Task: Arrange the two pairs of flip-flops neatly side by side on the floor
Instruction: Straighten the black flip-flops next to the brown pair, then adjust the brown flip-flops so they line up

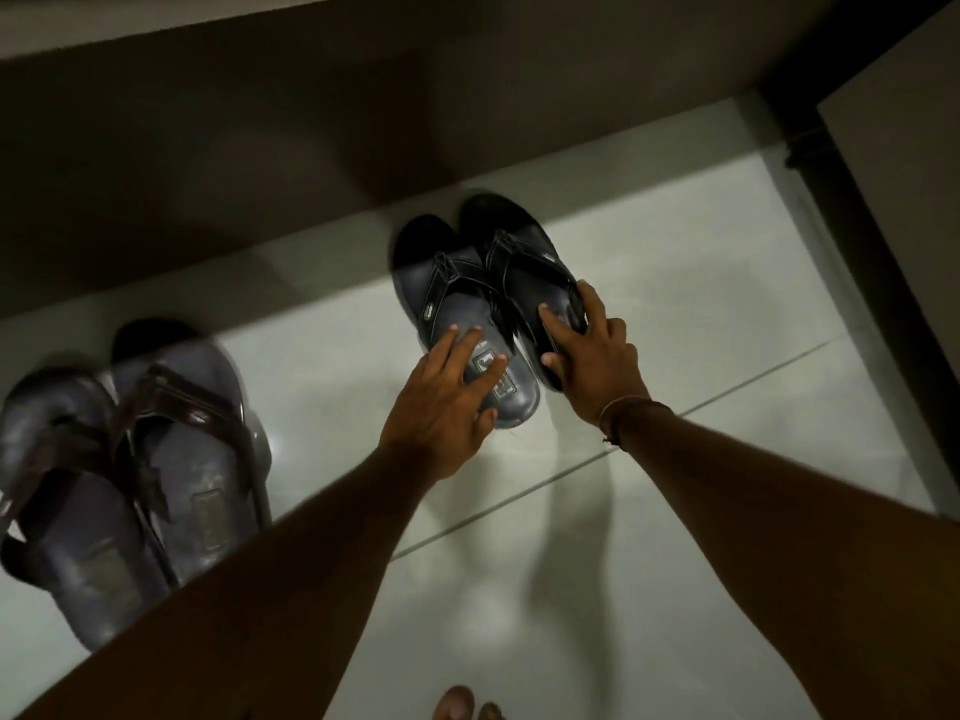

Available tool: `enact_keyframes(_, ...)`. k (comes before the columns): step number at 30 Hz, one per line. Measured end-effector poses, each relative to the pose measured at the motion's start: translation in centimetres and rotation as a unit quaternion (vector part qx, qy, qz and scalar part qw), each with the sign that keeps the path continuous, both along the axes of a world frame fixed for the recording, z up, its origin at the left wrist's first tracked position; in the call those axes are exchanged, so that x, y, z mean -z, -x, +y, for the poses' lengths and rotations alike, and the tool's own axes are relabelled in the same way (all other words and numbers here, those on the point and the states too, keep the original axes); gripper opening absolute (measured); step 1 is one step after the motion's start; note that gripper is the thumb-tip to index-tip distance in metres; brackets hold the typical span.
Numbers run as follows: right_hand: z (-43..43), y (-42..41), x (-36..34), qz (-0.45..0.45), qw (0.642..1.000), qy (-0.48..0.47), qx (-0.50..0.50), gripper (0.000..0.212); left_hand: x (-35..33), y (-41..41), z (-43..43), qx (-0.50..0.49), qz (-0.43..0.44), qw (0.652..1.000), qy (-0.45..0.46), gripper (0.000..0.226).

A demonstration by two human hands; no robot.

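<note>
Two pairs of flip-flops lie on the pale tiled floor (pixel 675 314). The black-strapped pair sits in the middle: its left flip-flop (pixel 452 283) and right flip-flop (pixel 519 252) touch side by side, toes toward the wall. My left hand (pixel 447 397) presses flat on the heel of the left one, with the thumb at its heel edge. My right hand (pixel 592 356) grips the heel of the right one, fingers on top and around its outer edge. The brown-strapped pair (pixel 156 459) lies at the left, one flip-flop partly over the other.
A dark wall base (pixel 260 148) runs along the far side, just beyond the toes. A dark door frame (pixel 857 226) stands at the right. My toes (pixel 457 704) show at the bottom edge. Bare tiles lie between the two pairs.
</note>
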State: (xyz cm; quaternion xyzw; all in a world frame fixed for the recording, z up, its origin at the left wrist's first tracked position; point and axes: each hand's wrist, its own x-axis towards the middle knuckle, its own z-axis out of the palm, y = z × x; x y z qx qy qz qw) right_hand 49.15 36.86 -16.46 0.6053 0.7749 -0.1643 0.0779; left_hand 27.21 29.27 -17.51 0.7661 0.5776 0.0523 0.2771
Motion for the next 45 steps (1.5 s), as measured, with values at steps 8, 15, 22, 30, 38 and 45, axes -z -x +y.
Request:
enact_keyframes(8, -4.5, 3.6, -3.9, 0.007, 0.990, -0.082, 0.116, 0.055, -5.1, 0.8, -4.6, -0.090, -0.010, 0.995, -0.052, 0.045)
enact_keyframes(15, -15.7, 17.0, -6.9, 0.111, 0.993, 0.010, -0.047, 0.044, -7.8, 12.0, -21.6, -0.298, 0.035, 0.954, 0.023, 0.047)
enact_keyframes(22, -21.5, 27.9, -4.6, 0.146, 0.977, 0.136, -0.069, 0.051, -6.0, 23.8, -29.1, -0.491, 0.087, 0.860, 0.108, 0.052)
enact_keyframes(30, -22.9, 30.6, -1.3, 0.076, 0.989, 0.121, -0.046, 0.072, -2.8, 27.3, -29.1, -0.386, 0.057, 0.912, 0.130, 0.078)
enact_keyframes(38, -24.6, 31.4, -2.0, 0.030, 0.986, 0.134, -0.095, 0.075, -2.8, 27.7, -31.7, -0.415, 0.025, 0.897, 0.151, 0.082)
enact_keyframes(45, -26.8, 32.3, -2.3, 0.030, 0.986, 0.137, -0.084, 0.073, -2.8, 29.3, -33.1, -0.399, 0.018, 0.904, 0.154, 0.081)
